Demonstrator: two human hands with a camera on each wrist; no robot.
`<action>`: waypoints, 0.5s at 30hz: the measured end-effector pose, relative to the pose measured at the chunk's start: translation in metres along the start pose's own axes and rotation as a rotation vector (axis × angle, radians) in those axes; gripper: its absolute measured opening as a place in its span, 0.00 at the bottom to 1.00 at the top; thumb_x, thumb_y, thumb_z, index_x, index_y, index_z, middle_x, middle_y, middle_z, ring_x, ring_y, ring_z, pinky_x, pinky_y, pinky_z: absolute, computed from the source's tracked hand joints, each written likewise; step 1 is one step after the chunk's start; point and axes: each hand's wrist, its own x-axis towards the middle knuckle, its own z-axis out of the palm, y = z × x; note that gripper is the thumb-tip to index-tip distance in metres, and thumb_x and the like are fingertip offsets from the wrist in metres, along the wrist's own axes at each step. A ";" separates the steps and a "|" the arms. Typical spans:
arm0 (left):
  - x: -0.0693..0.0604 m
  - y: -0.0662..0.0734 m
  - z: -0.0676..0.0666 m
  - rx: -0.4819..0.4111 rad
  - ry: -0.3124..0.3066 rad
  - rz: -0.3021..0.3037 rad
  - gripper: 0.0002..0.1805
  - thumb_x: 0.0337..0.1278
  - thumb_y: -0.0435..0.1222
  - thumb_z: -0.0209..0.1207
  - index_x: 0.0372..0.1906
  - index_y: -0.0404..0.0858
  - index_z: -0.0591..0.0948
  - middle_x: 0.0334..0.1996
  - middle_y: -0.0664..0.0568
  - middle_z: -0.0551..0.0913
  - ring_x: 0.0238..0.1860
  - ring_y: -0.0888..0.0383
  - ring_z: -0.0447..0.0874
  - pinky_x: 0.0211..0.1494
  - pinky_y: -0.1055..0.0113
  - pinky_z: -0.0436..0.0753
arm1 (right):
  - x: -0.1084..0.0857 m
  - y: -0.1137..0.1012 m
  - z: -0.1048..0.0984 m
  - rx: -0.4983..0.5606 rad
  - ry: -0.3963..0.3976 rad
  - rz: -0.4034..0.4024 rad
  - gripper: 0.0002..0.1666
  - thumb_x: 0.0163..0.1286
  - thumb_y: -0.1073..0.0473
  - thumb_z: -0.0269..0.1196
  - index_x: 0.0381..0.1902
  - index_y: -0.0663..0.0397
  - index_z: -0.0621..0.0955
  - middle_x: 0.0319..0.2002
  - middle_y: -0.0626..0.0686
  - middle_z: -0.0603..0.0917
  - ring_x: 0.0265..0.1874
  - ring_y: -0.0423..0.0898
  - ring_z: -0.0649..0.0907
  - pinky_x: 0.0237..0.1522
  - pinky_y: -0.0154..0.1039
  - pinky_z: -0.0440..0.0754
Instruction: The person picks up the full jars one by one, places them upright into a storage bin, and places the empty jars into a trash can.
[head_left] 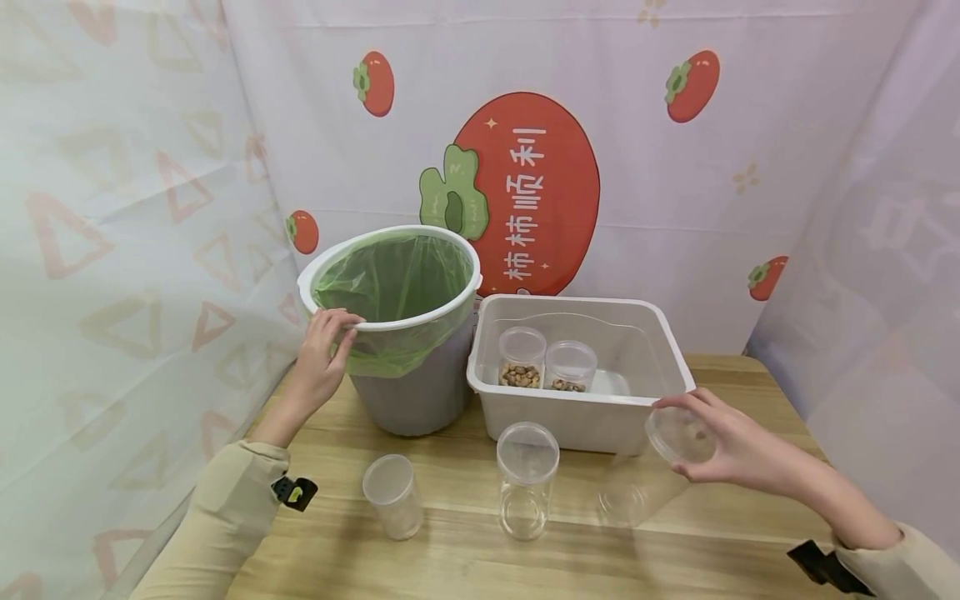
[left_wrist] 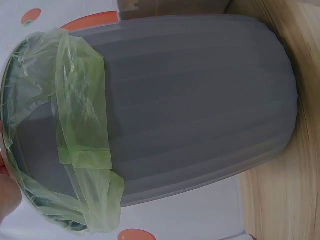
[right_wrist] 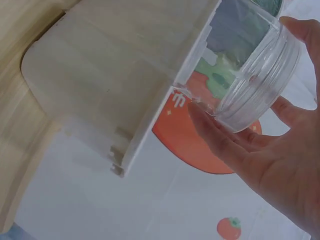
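Observation:
My left hand [head_left: 324, 354] grips the near-left rim of a grey trash can [head_left: 416, 404], fingers over the edge and thumb below. A green bag [left_wrist: 85, 100] lines the can and folds down over its outside. On the right, my right hand [head_left: 723, 442] holds a clear plastic jar [right_wrist: 267, 82] around its lidded end. This jar is tilted, close in front of the white bin's [head_left: 570, 421] right corner. Two lidded jars of nuts, a taller one [head_left: 521, 358] and a shorter one [head_left: 572, 367], stand inside the bin.
Two more clear lidded jars, a left one [head_left: 395, 500] and a middle one [head_left: 527, 479], stand upright on the wooden table [head_left: 450, 571]. Printed cloth [head_left: 637, 217] hangs behind the table and along both sides. The trash can stands left of the bin.

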 end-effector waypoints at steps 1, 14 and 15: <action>0.000 0.000 0.000 -0.003 -0.001 0.001 0.07 0.53 0.22 0.50 0.38 0.28 0.75 0.39 0.38 0.73 0.51 0.39 0.65 0.62 0.43 0.51 | 0.000 -0.001 -0.001 -0.002 0.004 -0.002 0.40 0.37 0.58 0.73 0.51 0.47 0.70 0.40 0.46 0.70 0.37 0.39 0.74 0.28 0.32 0.76; 0.000 0.002 0.000 -0.001 -0.007 -0.008 0.07 0.53 0.22 0.50 0.38 0.27 0.74 0.40 0.36 0.72 0.52 0.40 0.65 0.63 0.44 0.51 | 0.003 -0.004 -0.021 0.021 0.139 -0.059 0.44 0.30 0.64 0.75 0.49 0.55 0.68 0.39 0.46 0.72 0.35 0.35 0.74 0.30 0.26 0.75; 0.000 0.003 0.000 -0.001 -0.006 -0.008 0.07 0.53 0.22 0.50 0.38 0.27 0.74 0.39 0.36 0.72 0.52 0.40 0.65 0.62 0.43 0.51 | 0.003 -0.004 -0.022 0.029 0.151 -0.068 0.45 0.29 0.65 0.75 0.49 0.57 0.68 0.40 0.46 0.72 0.35 0.35 0.74 0.30 0.24 0.75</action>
